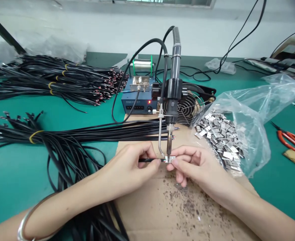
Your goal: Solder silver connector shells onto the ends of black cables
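My left hand (132, 164) pinches the end of a thin black wire (147, 160) and holds it level under the tip of a fixed soldering iron (172, 110). My right hand (190, 162) grips a small silver metal clip (171, 158) right at that tip, touching the wire's stripped end. Both hands rest on a brown cardboard sheet (167, 207) speckled with dark solder bits. A bent solder feed tube (160, 137) ends beside the iron tip.
A clear plastic bag (248, 110) spills several metal clips (220, 137) at right. Bundled black wires (62, 137) lie left and at the back left (62, 80). A blue soldering station (137, 100), a solder spool (141, 65), a small fan (187, 107) and red scissors (292, 140) stand around.
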{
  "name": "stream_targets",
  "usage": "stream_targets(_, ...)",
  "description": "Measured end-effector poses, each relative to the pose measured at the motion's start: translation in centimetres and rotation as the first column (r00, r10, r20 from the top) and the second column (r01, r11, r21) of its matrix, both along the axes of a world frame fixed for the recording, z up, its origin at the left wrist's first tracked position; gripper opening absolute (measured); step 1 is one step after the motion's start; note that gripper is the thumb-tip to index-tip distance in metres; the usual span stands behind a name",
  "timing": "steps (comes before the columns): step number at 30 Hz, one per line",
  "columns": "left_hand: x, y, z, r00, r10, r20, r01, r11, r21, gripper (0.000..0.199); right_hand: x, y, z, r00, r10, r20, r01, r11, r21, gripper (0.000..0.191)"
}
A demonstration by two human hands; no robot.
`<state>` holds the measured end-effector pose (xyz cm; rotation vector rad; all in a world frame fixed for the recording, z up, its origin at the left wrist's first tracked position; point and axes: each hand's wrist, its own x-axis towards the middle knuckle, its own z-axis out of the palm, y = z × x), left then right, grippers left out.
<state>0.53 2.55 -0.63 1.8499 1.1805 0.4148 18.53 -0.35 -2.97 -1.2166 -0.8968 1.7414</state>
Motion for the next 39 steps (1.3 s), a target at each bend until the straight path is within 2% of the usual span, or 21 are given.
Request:
stream_targets(18, -0.04, -0.23, 0.51, 0.999, 0.009, 0.05, -0.009, 1.0, -0.016, 0.018, 0.41, -0.26, 0.63, 0.999, -0.001, 0.042, 0.001, 1.0, 0.003, 0.019)
stream_targets(29, -0.29, -0.45, 0.14, 0.996, 0.021, 0.088, -0.021, 1.0, -0.011, 0.017, 0.56, -0.27, 0.5, 0.999, 0.017, -0.05, -0.016, 1.0, 0.021, 0.016)
stream_targets(35, -0.38, -0.21, -0.19, 0.999, -0.021, 0.05, 0.02, 0.999, 0.028, 0.016, 0.18, -0.16, 0.52, 0.998, 0.001, 0.055, -0.002, 1.0, 0.015, 0.013)
stream_targets(39, -0.35, -0.19, -0.02, 0.999, -0.011, 0.032, 0.011, 1.0, 0.008, 0.016, 0.15, -0.15, 0.42, 0.997, 0.002, 0.073, -0.004, 0.999, 0.033, 0.013)
